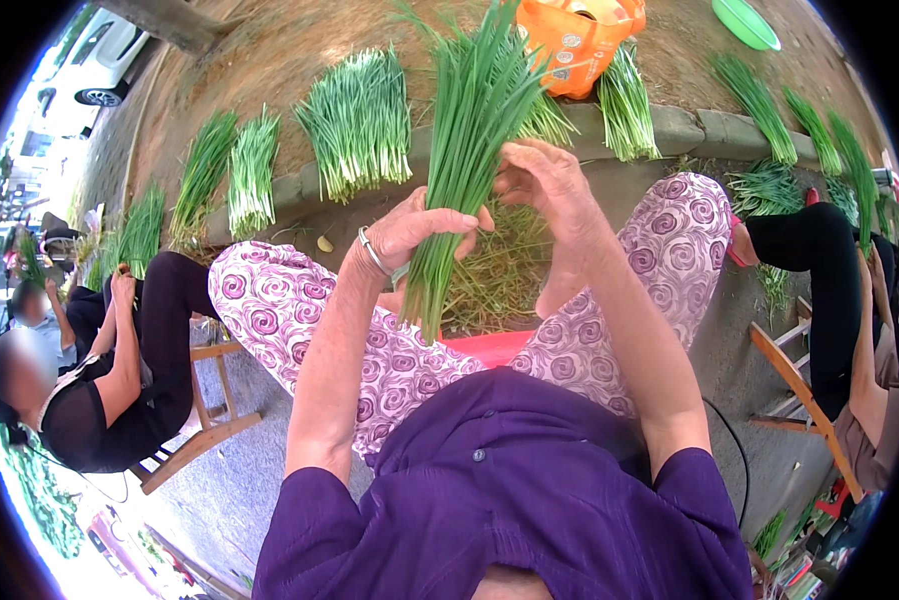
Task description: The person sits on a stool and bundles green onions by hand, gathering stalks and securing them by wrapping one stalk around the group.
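Note:
A thick bunch of garlic chives [469,130] stands tilted in front of me, its leaf tips hanging over my lap. My left hand [419,235], with a bracelet at the wrist, is closed around the lower middle of the bunch, thumb across the front. At the right edge of the leaves is my right hand [549,190], its fingers bent together toward the bunch; whether they pinch anything is hidden. Beneath both hands, between my knees, lies a heap of yellowish-green trimmings [504,265]. Part of a red plastic thing [489,348] shows below that heap.
Trimmed chive bunches [354,125] lean along the stone kerb [674,130], with an orange bag [579,45] behind it. A green basin [746,24] lies far right. A person [79,390] on a wooden chair sits left; another person [819,240] sits right beside loose chives [766,188].

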Tool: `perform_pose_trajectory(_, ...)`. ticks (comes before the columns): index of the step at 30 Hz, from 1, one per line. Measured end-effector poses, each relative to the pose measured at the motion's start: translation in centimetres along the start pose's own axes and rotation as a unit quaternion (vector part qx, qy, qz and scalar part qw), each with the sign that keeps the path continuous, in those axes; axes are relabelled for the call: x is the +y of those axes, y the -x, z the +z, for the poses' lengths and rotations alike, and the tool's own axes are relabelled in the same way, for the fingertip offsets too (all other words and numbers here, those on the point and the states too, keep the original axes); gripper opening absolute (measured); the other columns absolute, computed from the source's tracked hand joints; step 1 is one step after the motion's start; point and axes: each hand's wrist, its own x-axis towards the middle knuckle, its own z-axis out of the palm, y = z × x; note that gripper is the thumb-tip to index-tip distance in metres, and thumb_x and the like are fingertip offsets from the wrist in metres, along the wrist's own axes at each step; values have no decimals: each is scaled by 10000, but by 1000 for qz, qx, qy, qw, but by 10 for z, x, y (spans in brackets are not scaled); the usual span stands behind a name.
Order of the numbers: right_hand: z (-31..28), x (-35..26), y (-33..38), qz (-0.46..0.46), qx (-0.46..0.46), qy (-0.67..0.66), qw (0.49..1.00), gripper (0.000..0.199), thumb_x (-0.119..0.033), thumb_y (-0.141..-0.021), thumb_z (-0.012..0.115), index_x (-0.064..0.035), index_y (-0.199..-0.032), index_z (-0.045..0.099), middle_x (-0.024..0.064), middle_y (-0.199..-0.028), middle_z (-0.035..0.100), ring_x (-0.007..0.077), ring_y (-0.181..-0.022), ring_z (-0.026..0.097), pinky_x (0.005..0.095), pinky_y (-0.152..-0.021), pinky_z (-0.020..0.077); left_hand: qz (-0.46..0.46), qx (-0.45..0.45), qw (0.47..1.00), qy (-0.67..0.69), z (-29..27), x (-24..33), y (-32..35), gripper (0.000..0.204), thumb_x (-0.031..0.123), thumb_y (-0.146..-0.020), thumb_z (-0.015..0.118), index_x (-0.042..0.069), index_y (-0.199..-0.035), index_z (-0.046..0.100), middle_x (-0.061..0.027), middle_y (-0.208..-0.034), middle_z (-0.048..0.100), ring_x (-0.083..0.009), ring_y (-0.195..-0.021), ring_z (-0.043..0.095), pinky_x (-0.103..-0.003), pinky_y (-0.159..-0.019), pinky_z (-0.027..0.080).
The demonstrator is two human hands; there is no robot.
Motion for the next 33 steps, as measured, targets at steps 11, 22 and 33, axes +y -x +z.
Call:
perform_pose_trajectory(11,-1,4,3,20,-41,-48,998,288,-197,-815,659,-25,-1040,606,60,-982,617,170,-929,604,411,-867,490,27,32,999,29,6,0,1,451,229,-764,675,-3,-1138,576,-81,-876,640,-105,-613,532,-261,-589,448)
perform_pose_trajectory(22,-5,3,1,-9,-89,-132,987,201,-167,-856,619,-29,-1002,615,63,-946,629,181,-910,609,390,-855,501,7,20,999,31,6,-1,1,411,221,-760,680,-23,-1081,601,-50,-695,594,-107,-574,515,-253,-568,436)
perform_pose_trajectory(33,-41,-12,-14,-47,-10,-153,987,200,-195,-893,606,-31,-994,660,82,-957,667,195,-873,630,359,-788,532,11,29,999,-9,3,3,3,384,290,-768,669,-23,-990,651,-24,-577,536,-96,-561,502,-241,-575,412)
